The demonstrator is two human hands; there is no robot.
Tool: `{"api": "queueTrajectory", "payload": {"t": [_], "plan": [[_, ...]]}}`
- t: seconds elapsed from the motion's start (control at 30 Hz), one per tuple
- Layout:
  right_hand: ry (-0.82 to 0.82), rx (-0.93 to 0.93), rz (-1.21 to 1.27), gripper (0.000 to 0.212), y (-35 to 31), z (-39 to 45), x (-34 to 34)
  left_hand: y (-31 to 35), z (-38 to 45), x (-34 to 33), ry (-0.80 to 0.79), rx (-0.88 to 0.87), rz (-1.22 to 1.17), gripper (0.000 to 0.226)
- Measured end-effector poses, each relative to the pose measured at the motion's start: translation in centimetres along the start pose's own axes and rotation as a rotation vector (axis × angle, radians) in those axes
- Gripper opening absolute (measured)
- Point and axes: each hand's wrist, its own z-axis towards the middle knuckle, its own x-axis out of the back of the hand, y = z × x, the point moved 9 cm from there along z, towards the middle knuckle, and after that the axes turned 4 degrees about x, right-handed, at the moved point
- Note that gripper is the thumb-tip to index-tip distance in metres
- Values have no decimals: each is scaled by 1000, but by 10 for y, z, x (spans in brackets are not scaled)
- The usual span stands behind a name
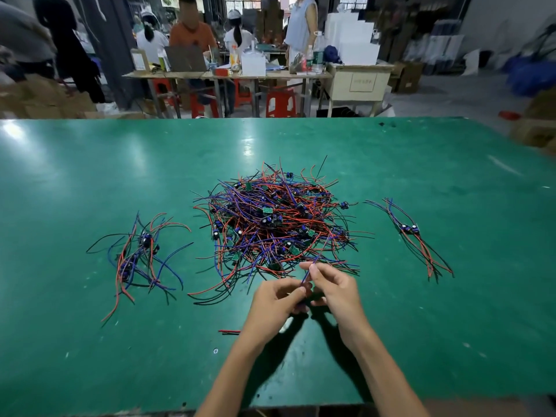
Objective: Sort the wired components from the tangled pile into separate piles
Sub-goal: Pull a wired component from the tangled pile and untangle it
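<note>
A big tangled pile (276,224) of red, blue and black wired components with small green boards lies mid-table. A smaller sorted pile (141,254) sits to its left. A slim bundle (412,233) lies to its right. Just in front of the big pile, my left hand (276,299) and my right hand (334,287) meet over one wired component (308,273). Both pinch it, its blue wire running up between my right fingertips toward the pile. Its board is hidden by my fingers.
The green table (90,176) stretches wide around the piles. A short red and black wire piece (228,331) lies left of my left forearm. Beyond the far edge, people sit at a cluttered bench (228,74) with red stools.
</note>
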Motion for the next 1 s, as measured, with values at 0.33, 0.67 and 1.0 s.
{"api": "queueTrajectory", "payload": {"t": [0.33, 0.67, 1.0], "plan": [[72, 48, 58, 17, 9, 1, 2, -7, -4, 5, 117, 36, -234, 23], [10, 40, 46, 19, 12, 3, -8, -7, -4, 5, 96, 6, -230, 20], [-70, 94, -119, 26, 17, -1, -18, -6, -3, 0, 47, -58, -75, 25]]}}
